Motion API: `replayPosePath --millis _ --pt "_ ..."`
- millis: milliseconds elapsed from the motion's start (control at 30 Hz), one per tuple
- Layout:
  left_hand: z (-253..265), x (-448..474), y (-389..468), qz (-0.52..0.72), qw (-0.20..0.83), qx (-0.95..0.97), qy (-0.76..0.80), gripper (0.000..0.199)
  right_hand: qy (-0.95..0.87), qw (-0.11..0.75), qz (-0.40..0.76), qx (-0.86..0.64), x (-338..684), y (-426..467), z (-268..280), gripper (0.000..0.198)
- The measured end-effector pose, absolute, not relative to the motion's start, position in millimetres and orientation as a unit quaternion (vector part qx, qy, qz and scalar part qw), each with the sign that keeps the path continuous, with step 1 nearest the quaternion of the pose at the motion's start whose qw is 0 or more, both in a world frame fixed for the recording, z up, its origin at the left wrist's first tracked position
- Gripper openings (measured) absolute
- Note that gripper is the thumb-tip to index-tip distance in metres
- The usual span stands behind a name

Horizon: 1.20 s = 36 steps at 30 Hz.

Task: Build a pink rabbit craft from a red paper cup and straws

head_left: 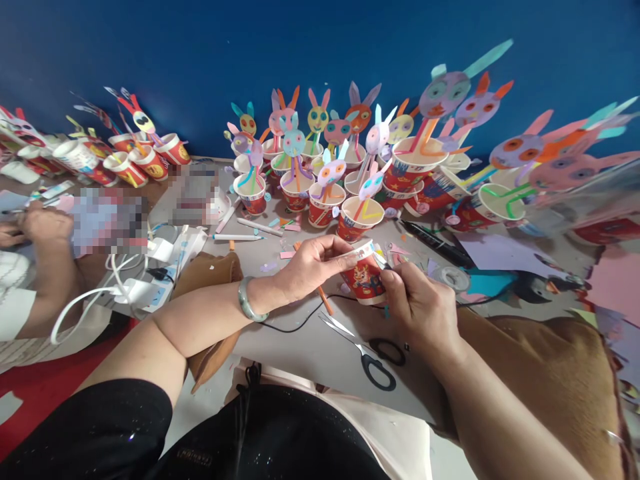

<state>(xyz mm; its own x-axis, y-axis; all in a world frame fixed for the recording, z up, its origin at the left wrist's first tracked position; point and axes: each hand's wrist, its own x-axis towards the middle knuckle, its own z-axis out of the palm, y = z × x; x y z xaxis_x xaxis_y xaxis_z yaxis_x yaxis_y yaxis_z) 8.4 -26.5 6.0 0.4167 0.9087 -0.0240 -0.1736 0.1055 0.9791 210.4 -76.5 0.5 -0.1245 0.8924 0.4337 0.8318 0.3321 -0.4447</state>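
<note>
A red paper cup [366, 280] with a white rim and a printed cartoon figure is tilted above the table in front of me. My left hand [320, 263] grips its rim, thumb on the near side and fingers behind. At the rim's right side my right hand [425, 303] is closed with its thumb pressed down on a small thin object, mostly hidden, whose pale tip touches or nearly touches the cup. Scissors [367, 357] with black handles lie on the table below the cup, blades apart. An orange paper strip [325, 300] lies beside the cup.
Several cups with paper rabbit heads, such as this finished-looking one [361, 210], crowd the back by the blue wall. A black pen-like tool [435, 243] and tape roll [450, 277] lie right. Left are a power strip [175, 260] and another person's hand [47, 223].
</note>
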Motion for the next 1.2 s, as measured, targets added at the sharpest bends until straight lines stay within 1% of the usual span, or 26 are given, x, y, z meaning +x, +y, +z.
replayPosePath --millis 267,433,600,900,1000,1200 --pt "2.5 6.3 -25.7 0.438 0.591 0.547 0.399 0.023 -0.76 0.315 0.017 -0.568 209.1 -82.1 -1.5 0.044" --pt "3.8 5.2 -25.1 0.437 0.576 0.576 0.383 0.023 -0.776 0.311 0.017 -0.549 207.0 -85.8 0.3 0.046" --pt "0.7 7.0 -24.1 0.428 0.584 0.587 0.362 0.022 -0.777 0.289 0.007 -0.559 206.9 -86.1 0.9 0.048" --pt "-3.5 9.0 -24.8 0.431 0.56 0.598 0.378 0.018 -0.776 0.274 0.008 -0.569 206.6 -85.0 -5.0 0.053" --pt "-3.4 9.5 -25.4 0.436 0.563 0.595 0.372 0.019 -0.777 0.274 0.002 -0.567 206.0 -84.9 -5.9 0.053" --pt "1.0 9.8 -26.9 0.426 0.581 0.589 0.367 0.031 -0.782 0.282 -0.024 -0.556 205.0 -85.1 -4.9 0.055"
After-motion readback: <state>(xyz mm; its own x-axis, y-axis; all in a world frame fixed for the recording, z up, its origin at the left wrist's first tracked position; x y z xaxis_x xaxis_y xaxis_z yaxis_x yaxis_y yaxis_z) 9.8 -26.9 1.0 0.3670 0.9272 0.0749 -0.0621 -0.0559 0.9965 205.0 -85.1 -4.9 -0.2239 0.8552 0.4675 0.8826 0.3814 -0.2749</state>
